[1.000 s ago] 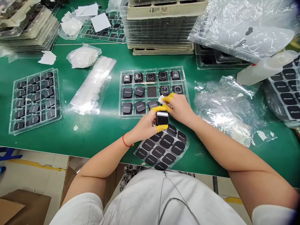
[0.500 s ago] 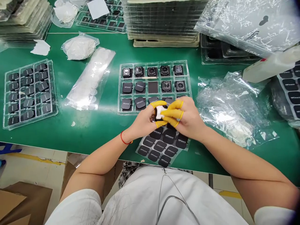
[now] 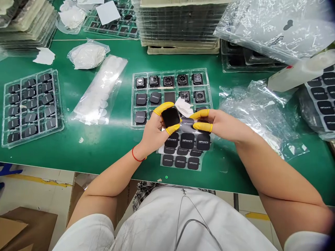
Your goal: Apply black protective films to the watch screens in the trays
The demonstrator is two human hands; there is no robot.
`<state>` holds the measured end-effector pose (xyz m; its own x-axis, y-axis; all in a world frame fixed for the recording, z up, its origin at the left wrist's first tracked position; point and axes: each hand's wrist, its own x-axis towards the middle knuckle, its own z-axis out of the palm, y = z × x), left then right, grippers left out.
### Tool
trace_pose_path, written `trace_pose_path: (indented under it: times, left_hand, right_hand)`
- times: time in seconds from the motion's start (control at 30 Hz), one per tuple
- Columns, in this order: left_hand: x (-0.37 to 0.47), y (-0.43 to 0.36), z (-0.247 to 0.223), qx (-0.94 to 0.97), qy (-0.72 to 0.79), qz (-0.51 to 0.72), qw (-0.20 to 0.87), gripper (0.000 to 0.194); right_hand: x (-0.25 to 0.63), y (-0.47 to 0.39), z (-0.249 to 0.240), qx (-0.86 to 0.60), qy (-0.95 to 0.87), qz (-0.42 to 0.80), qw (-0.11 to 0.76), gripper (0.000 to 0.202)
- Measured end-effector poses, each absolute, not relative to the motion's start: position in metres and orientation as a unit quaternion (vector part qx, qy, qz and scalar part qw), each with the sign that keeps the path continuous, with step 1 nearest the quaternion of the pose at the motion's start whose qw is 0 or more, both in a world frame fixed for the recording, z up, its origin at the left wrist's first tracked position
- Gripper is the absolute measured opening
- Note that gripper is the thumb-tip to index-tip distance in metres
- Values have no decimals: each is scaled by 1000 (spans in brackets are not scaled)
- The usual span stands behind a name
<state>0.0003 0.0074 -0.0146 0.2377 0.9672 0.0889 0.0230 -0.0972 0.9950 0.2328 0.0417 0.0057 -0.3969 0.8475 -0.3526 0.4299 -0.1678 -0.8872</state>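
And there's the switch: 0.5 sec ago your R hand (image 3: 222, 126) has the white wipe (image 3: 183, 107) on the watch (image 3: 170, 117); now the wipe's let go, crumpled over the clear tray (image 3: 133, 91), and you're onto the label sheet (image 3: 187, 141). I'd read that as wiping done on this pc, label work on. Your L hand (image 3: 153, 135) is part-curled, thumb & index pinching opposite sides of the watch, dark screen up, held at the tray's front edge just L of the sheet's curled top. Your R thumb & index are nearly together on that curled top; can't tell if a label's loose. Edges now: the sheet's near end sits close to the front edge of the table (image 3: 115, 150), so not much slack your way. Best room's L, bare green btwn the 2nd tray (image 3: 60, 115) and the sheet, under your forearm. R side, the crinkled plastic (image 3: 259, 118) crowds your wrist, w/ some green in front of it. Straight ahead, wipe & tray sit right behind the watch, so low moves there could snag.
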Motion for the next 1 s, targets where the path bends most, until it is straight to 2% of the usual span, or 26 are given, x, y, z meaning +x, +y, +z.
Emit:
trace_pose_path:
  times: [0.13,0.27,0.4,0.47,0.6,0.77,1.0]
  left_hand:
    - [0,5,-12,611,399,449,516,54]
    - [2,7,-14,585,374,469,546,56]
    - [2,14,-19,530,405,453,591,61]
    - [2,16,-22,517,425,434,603,61]
    - [5,12,-24,523,430,391,624,56]
    - [10,2,-21,574,412,337,622,52]
    - [11,0,-19,597,396,329,616,52]
  right_hand:
    - [238,42,13,-490,-628,576,181,35]
    - [236,38,16,-511,-676,504,167,32]
    - [229,28,22,-510,-739,348,270,16]
    - [225,23,27,-483,-746,320,327,10]
    - [217,17,32,-501,-657,412,385,4]
    - [204,15,19,-507,-559,567,331,8]
    - [200,13,12,-515,-549,579,314,12]
